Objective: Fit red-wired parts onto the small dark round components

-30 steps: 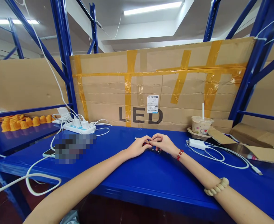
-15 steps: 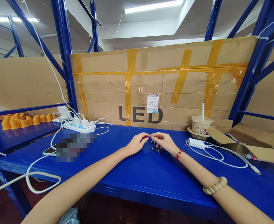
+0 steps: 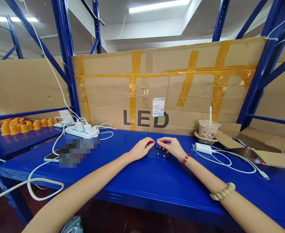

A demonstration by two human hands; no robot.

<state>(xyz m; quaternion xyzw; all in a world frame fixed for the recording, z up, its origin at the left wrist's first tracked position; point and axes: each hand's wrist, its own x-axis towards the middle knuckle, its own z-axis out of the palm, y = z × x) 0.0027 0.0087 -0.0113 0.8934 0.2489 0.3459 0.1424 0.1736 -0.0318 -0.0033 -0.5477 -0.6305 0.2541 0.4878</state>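
My left hand [image 3: 142,149] is closed, its fingertips pinching a small red object [image 3: 150,143] that is mostly hidden. Just to its right, my right hand [image 3: 172,148] bends its fingers over the tabletop with the fingertips drawn together; whether anything sits between them is hidden. Under and in front of the right hand lie several small dark shiny pieces, among them one piece [image 3: 157,154] and another [image 3: 164,156]. They are too small to name. A narrow gap separates the two hands.
On the blue table [image 3: 142,181], a phone [image 3: 51,156] and a white power strip [image 3: 83,132] lie left. To the right are a drink cup [image 3: 209,129], a white charging cable [image 3: 205,149] and an opened cardboard box [image 3: 266,145]. A cardboard sheet [image 3: 108,97] stands behind.
The fingertips of both hands, close together over a small red and blue spot before, have drawn slightly apart. The red object now shows at the left fingertips.
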